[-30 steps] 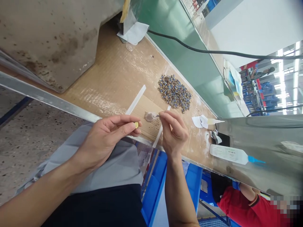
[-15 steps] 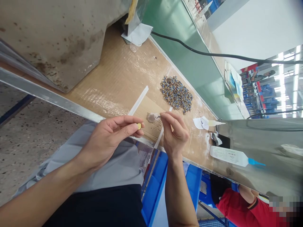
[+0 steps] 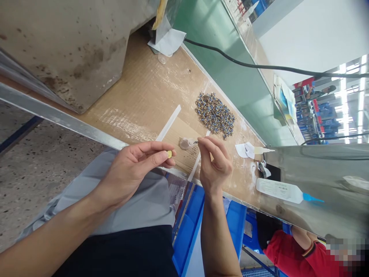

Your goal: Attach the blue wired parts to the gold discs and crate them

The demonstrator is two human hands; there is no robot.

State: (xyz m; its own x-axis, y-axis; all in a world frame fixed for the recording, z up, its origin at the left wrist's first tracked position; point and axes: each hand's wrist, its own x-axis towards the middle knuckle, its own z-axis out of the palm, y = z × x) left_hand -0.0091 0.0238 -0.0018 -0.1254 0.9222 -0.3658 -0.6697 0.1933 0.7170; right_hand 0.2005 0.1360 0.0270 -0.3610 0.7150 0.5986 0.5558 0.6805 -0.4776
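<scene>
Between thumb and fingers, my left hand [image 3: 141, 159] pinches a small round yellow disc [image 3: 169, 154] near the table's front edge. My right hand [image 3: 215, 159] is closed in a pinch on a thin dark piece [image 3: 195, 142] whose short end pokes out toward the left; its kind is too small to tell. Just left of that end, a small round clear dish [image 3: 184, 144] rests on a cardboard patch, apart from my left hand. Beyond my right hand lies a heap of small blue and brass-coloured parts [image 3: 215, 113].
White tape strips [image 3: 169, 122] cross the brown tabletop [image 3: 138, 88]. On the right are a white bottle with a blue nozzle [image 3: 279, 190] and a smaller nozzle bottle [image 3: 261, 150]. A stained metal housing [image 3: 72, 46] stands left. A person in red [image 3: 291, 246] sits at lower right.
My right hand has shifted slightly to the right, drawing the thin piece a little away from the dish. My left hand and the yellow disc stay almost still.
</scene>
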